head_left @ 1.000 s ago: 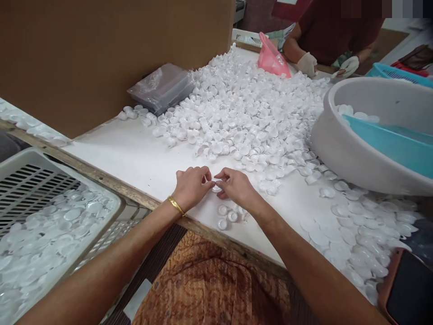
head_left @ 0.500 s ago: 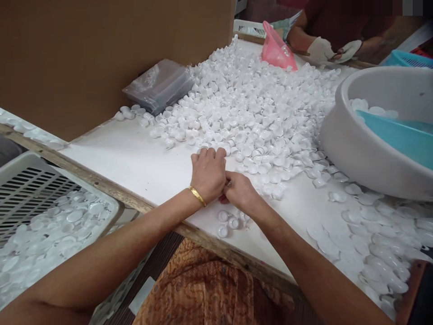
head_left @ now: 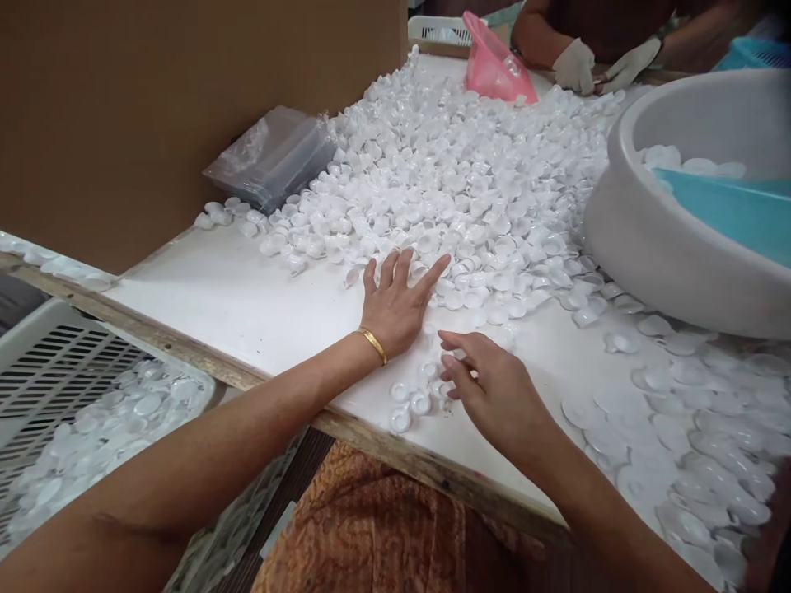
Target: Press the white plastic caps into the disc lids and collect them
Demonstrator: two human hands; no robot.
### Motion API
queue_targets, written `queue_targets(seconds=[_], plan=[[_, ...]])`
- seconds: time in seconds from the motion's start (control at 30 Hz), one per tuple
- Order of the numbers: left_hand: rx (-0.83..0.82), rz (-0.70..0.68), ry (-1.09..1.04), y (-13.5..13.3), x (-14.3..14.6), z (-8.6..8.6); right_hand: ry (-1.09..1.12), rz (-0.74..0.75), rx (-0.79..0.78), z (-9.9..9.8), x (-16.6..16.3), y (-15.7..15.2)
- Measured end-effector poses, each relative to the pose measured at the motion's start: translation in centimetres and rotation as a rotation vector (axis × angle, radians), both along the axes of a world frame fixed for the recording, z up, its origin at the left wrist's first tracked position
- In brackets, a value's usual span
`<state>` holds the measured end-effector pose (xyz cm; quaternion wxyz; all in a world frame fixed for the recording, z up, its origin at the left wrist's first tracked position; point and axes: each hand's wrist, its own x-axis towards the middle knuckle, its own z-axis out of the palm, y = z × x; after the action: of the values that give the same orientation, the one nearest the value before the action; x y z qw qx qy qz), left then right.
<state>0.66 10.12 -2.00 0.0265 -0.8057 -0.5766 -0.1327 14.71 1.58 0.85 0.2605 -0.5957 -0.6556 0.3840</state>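
Observation:
A broad heap of small white plastic cup-like pieces (head_left: 470, 181) covers the middle of the white table. At the heap's near edge my left hand (head_left: 399, 305) reaches out palm down, fingers spread, fingertips touching or just over the closest pieces. My right hand (head_left: 494, 387) hovers lower and to the right, with thumb and fingers bent but apart; no piece shows between them. Beside its fingertips lies a small cluster of white ring-shaped parts (head_left: 411, 399), partly hidden by the hand.
A grey tub (head_left: 643, 214) holding a blue scoop (head_left: 729, 210) stands at right, with flat translucent pieces (head_left: 692, 428) below it. A pink scoop (head_left: 494, 70) and a co-worker's gloved hands (head_left: 574, 66) are at the back. Plastic-wrapped package (head_left: 272, 156) left; crate (head_left: 67, 371) of pieces lower left.
My hands were together, fingers closed; now they are apart. The left has spread its fingers towards the heap, and the right has moved right and down, opening. The camera view has shifted slightly.

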Motion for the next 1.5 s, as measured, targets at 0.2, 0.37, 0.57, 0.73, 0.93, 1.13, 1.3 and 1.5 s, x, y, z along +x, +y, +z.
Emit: queue_targets(seconds=[0.2,0.37,0.57,0.73,0.93,1.13,1.3,1.5], plan=[[-0.078,-0.042,0.02,0.7,0.0,-1.2,0.033,-0.074,0.088,-1.2,2.4,-1.7],[-0.112,-0.06,0.068,0.6,0.3,-0.6,0.003,-0.125,0.151,-0.1,2.7,-1.8],[-0.129,-0.032,0.101,0.8,0.5,-0.3,0.0,-0.203,0.177,1.3,3.2,-1.6],[-0.083,0.034,0.032,0.6,0.2,-0.1,-0.045,-0.43,0.237,2.0,6.7,-0.6],[-0.166,0.041,0.004,-1.1,-2.8,1.0,-0.435,-0.42,0.19,0.6,14.3,-3.5],[-0.073,0.171,-0.042,-3.0,-4.2,2.7,-0.693,-0.115,0.213,-2.5,14.9,-5.6],[-0.034,0.031,0.124,-5.2,-4.2,3.0,-0.697,-0.181,0.229,-2.7,15.4,-4.9],[-0.062,-0.039,-0.056,-6.1,-5.4,3.5,-0.178,-0.23,-0.007,1.5,9.3,-5.7]])
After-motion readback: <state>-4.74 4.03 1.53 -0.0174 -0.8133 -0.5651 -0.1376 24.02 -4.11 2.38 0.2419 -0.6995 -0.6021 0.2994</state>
